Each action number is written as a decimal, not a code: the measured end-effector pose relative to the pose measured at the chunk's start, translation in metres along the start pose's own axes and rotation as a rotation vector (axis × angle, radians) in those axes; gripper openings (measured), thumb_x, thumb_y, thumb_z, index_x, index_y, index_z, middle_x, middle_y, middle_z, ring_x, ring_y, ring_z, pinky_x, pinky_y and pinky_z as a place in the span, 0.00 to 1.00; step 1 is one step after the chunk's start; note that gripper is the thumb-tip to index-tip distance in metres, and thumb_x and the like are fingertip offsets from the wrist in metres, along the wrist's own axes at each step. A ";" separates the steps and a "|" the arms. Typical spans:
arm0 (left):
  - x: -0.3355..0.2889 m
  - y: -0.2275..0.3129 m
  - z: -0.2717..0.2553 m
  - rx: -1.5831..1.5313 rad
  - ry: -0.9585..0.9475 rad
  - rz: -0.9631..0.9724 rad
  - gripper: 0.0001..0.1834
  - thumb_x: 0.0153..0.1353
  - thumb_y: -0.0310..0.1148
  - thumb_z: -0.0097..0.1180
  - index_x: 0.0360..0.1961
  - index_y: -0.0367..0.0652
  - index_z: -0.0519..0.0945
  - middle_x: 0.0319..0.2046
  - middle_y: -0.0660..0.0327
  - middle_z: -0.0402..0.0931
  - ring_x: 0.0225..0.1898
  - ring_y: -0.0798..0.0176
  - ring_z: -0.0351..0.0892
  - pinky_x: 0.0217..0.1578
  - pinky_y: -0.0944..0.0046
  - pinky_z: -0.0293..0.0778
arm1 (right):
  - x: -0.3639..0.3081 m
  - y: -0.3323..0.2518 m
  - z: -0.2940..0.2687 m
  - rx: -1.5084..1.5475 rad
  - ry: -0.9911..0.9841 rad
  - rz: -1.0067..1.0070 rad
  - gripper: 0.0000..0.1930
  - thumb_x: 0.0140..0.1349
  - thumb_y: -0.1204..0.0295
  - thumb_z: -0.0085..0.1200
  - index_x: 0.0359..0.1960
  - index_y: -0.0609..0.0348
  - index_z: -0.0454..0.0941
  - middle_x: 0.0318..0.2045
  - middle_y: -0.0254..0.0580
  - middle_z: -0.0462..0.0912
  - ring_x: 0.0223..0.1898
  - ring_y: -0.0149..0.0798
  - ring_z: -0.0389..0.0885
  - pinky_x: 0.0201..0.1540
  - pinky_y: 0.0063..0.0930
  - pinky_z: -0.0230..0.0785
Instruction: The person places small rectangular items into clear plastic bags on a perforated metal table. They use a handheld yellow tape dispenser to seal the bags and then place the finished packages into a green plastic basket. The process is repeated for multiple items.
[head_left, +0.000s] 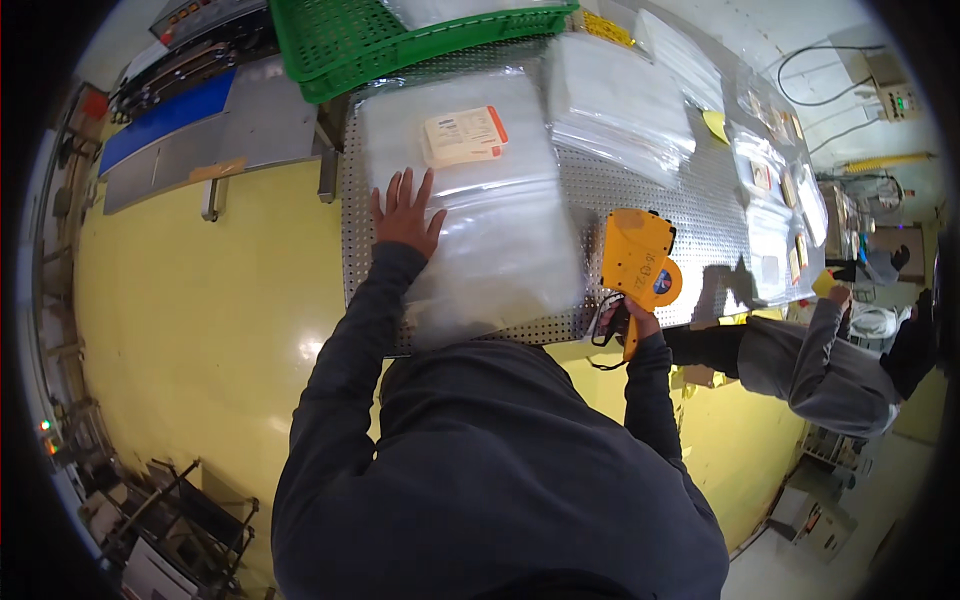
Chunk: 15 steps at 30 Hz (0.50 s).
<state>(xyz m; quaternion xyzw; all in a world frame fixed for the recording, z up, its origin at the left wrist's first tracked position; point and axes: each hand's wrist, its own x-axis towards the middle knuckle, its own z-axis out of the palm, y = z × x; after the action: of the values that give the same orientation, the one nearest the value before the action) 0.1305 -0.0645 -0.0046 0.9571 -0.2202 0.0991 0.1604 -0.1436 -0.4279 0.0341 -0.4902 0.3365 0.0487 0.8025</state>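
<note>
Fingers spread, my left hand [405, 212] lies on the left edge of a stack of clear plastic bags [490, 255] in front of me. On the upper part of that stack sits a small pack with a white and orange label [465, 135]. My right hand [642, 318] is wrapped round the handle of a yellow label gun [637, 252], which is held over the table to the right of the stack. A dark strap hangs by its handle, and the gun's underside is hidden.
The bags rest on a perforated metal table [690, 215]. A green crate [420, 50] stands at its far left, with a second bag stack [620, 105] beside it. Labelled packs [765, 180] lie farther right. A co-worker [825, 365] stands at the right. A conveyor-like bench [215, 130] is at left.
</note>
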 end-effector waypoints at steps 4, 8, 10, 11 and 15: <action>0.017 -0.003 0.002 0.061 0.027 -0.066 0.38 0.58 0.50 0.57 0.70 0.57 0.62 0.70 0.54 0.56 0.73 0.52 0.49 0.68 0.38 0.43 | 0.023 -0.011 -0.022 -0.051 0.371 0.026 0.17 0.62 0.60 0.61 0.41 0.62 0.77 0.31 0.47 0.81 0.31 0.43 0.82 0.38 0.37 0.78; 0.003 -0.009 -0.011 -0.075 0.191 -0.118 0.38 0.55 0.47 0.61 0.67 0.54 0.66 0.68 0.51 0.58 0.71 0.48 0.53 0.67 0.39 0.48 | 0.030 -0.001 -0.030 -0.749 1.170 -0.399 0.15 0.60 0.67 0.63 0.43 0.64 0.78 0.34 0.48 0.82 0.37 0.39 0.82 0.41 0.33 0.76; -0.024 -0.012 -0.021 -0.187 0.218 -0.181 0.37 0.55 0.44 0.62 0.66 0.52 0.67 0.67 0.50 0.59 0.69 0.47 0.55 0.66 0.41 0.49 | 0.026 0.006 -0.023 -0.816 1.246 -0.670 0.15 0.60 0.69 0.63 0.45 0.65 0.78 0.37 0.47 0.82 0.40 0.38 0.81 0.45 0.32 0.74; -0.039 -0.012 -0.025 -0.239 0.236 -0.209 0.36 0.55 0.42 0.62 0.66 0.51 0.68 0.67 0.50 0.59 0.68 0.46 0.55 0.66 0.42 0.50 | 0.023 0.008 -0.017 -0.714 1.115 -0.704 0.16 0.60 0.69 0.62 0.46 0.65 0.79 0.38 0.46 0.82 0.41 0.38 0.80 0.48 0.32 0.72; -0.085 -0.001 -0.024 -0.314 0.148 -0.218 0.37 0.50 0.36 0.63 0.64 0.46 0.69 0.61 0.47 0.66 0.61 0.42 0.63 0.63 0.45 0.57 | 0.043 0.007 0.041 -0.614 0.493 -0.560 0.17 0.59 0.70 0.61 0.49 0.62 0.78 0.48 0.43 0.79 0.49 0.40 0.77 0.54 0.34 0.68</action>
<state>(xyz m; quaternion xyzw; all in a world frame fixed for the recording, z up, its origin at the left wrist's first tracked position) 0.0533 -0.0223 -0.0042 0.9286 -0.1154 0.1156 0.3331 -0.0934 -0.4017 0.0151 -0.7733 0.3418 -0.1900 0.4991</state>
